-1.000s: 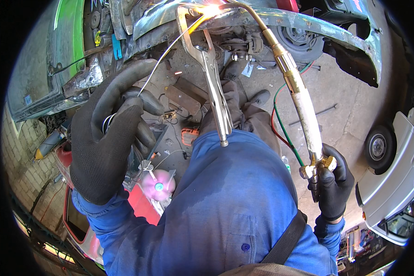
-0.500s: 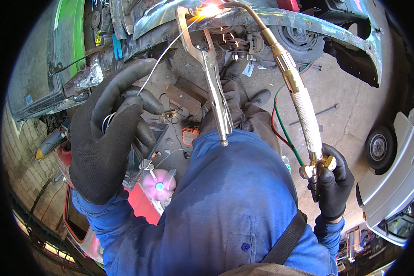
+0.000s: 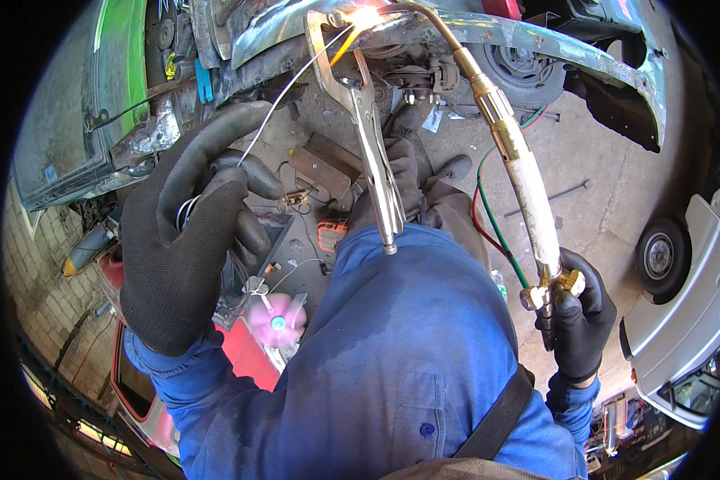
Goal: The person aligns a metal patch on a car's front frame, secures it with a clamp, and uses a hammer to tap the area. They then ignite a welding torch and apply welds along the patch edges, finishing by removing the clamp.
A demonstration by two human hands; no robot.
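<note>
My left hand [image 3: 192, 224], in a black work glove, is closed around a thin welding rod [image 3: 284, 94] that runs up to a bright glow at the panel edge. In my gloved right hand [image 3: 582, 320] is the lower end of a brass gas torch [image 3: 522, 164], gripped beside its valve knobs. Its bent neck reaches up and left, and its tip is lost in the glare. Locking pliers [image 3: 370, 136] hang clamped on the edge of the metal car body panel [image 3: 488, 32], next to the glow. Neither hand touches them.
Red and green hoses [image 3: 490, 220] run below the torch. On the floor lie a metal bar [image 3: 548, 198], a box-shaped metal piece [image 3: 322, 168] and an orange case [image 3: 331, 236]. A pink fan [image 3: 277, 322] stands at lower left. A white vehicle [image 3: 684, 312] is at right.
Sparks below the glow have gone, and an orange streak now hangs beside the rod's tip. The rod's tip has shifted slightly; both hands have hardly moved.
</note>
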